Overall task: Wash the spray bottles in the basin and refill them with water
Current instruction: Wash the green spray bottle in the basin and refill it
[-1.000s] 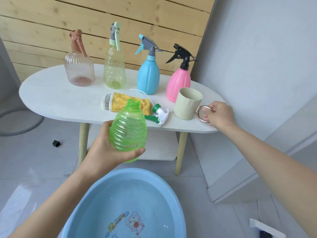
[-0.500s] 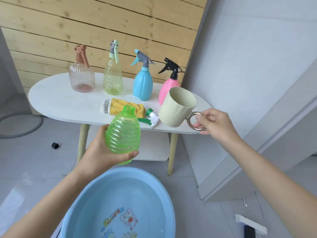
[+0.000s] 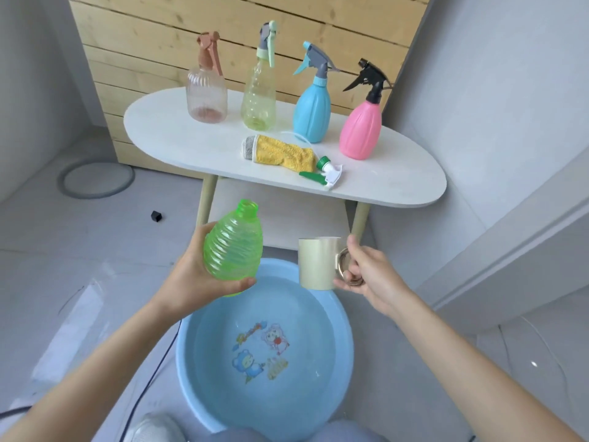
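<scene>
Your left grip [image 3: 194, 277] is curled round the belly of the green bottle [image 3: 234, 247] and holds it above the far rim of the basin [image 3: 197, 387]. The open neck is tipped up toward the cup [image 3: 317, 263], ready for a pour, I'd say. The cup hangs upright just right of the bottle, not touching it. Your right grip [image 3: 366, 275] pinches the cup's ring handle, with a finger hooked through. I can't tell from this angle whether the cup holds water. The basin sits on the floor under both, so spills should drop back in. Behind, on the table [image 3: 178, 135], the spray head [image 3: 330, 172] lies beside the cloth [image 3: 283, 153], unscrewed to free the neck.
</scene>
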